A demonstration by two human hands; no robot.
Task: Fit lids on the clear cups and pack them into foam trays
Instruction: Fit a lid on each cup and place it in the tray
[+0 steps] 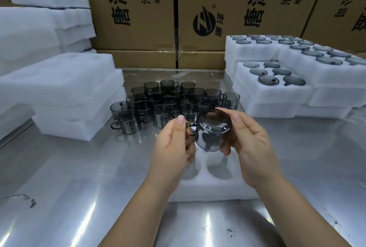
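Both hands are up over the surface (pixel 79 187), 1 smoky clear cup (pixel 212 136) between them, held in the air and tilted with a round face toward the camera. Cannot tell if that face is a fitted lid or the open rim; glare washes it out.

Left hand (pixel 174 143): thumb and fingers pinch the handle (pixel 190 128), and the fingertips are hidden behind it. Right hand (pixel 247 138): fingers curled round the cup's far side, thumb on the near wall, so it is gripping.

Directly below sits a foam tray (pixel 213 189). 2 round pockets show, 1 half covered by the left hand. Any other pockets are blocked by the hands and cup.

Behind the hands is a cluster of loose cups (pixel 170 106) standing on the surface. They overlap too much to count.

The right stack (pixel 277 96) of foam trays has round grey pieces (pixel 274 75) seated in the top pockets. Cannot tell if these are lids alone or lidded cups. The far-right trays are cut off by the frame.

The left stack (pixel 63 92) of foam has pockets that are barely readable, white on white, and its left edge is cut off.

Cardboard boxes (pixel 134 19) stand at the back, with their print cropped at the top.
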